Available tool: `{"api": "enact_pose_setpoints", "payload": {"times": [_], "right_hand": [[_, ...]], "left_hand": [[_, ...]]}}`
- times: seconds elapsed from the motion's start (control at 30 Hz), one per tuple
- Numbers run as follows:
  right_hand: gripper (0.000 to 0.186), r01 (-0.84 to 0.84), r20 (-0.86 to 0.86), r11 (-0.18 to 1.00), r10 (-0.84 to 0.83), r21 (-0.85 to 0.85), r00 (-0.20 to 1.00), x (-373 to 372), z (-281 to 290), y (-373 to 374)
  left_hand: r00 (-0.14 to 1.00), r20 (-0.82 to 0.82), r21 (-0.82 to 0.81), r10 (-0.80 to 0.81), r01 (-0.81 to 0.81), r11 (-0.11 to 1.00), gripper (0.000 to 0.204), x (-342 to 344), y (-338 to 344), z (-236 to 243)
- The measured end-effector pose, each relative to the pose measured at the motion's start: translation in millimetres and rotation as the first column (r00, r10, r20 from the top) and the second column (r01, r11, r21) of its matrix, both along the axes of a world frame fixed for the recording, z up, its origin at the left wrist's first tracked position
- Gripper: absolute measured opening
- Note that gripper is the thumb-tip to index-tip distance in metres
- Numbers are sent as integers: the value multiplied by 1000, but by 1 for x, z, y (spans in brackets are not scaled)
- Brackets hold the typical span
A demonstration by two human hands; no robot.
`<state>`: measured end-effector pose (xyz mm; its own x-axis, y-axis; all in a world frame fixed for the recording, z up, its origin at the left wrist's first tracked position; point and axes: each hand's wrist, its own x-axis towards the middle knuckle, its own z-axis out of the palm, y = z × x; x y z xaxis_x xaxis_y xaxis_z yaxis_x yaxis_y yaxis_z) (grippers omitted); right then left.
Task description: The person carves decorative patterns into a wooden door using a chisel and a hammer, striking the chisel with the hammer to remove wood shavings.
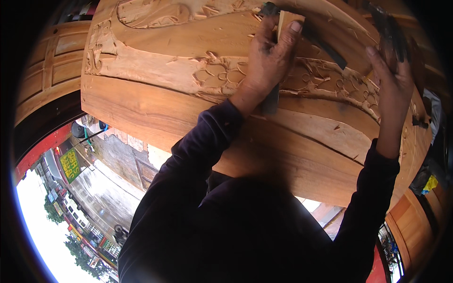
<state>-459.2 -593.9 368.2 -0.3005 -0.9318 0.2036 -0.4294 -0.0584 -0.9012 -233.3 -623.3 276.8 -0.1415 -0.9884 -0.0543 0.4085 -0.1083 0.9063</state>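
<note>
My left hand (269, 59) is closed on a pale wooden block (291, 18) near the top middle of a large carved wooden panel (155, 104). A dark flat strip (270, 106) shows below that hand, and another dark tool (332, 52) lies diagonally to its right. My right hand (389, 80) is at the upper right, its fingers around dark, elongated tools (388, 26), too dim and blurred to name exactly. Carved floral relief (217, 75) and scattered wood shavings cover parts of the panel.
Panelled wooden pieces (59, 54) stand at the left and right (408, 221). At lower left are a red edge (40, 146), pavement (115, 184), a street with vehicles (73, 207), signs and trees. A grey-white bag (432, 108) hangs beside the panel's right end.
</note>
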Motion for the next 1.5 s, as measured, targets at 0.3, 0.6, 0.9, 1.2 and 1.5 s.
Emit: {"api": "enact_pose_setpoints", "payload": {"times": [0.3, 0.6, 0.9, 1.2, 1.5], "right_hand": [[49, -400, -19, 836, 439, 376, 898, 7, -19, -20], [34, -358, -86, 771, 468, 527, 880, 1, -12, -27], [42, -273, -145, 808, 400, 523, 905, -3, -19, -23], [43, -79, 29, 948, 73, 308, 997, -32, -19, 14], [49, -68, 122, 987, 50, 148, 991, -4, -15, 0]], "left_hand": [[992, 30, -3, -123, 123, 992, 38, -8, 12, -2], [993, 27, -17, -111, 112, 994, 38, -9, 19, 1], [981, 65, 68, -181, 177, 982, 31, -12, 18, 3], [980, -119, 138, -158, 174, 975, 20, 34, 16, 65], [994, 36, 72, -102, 100, 992, 35, -20, 12, 5]]}}
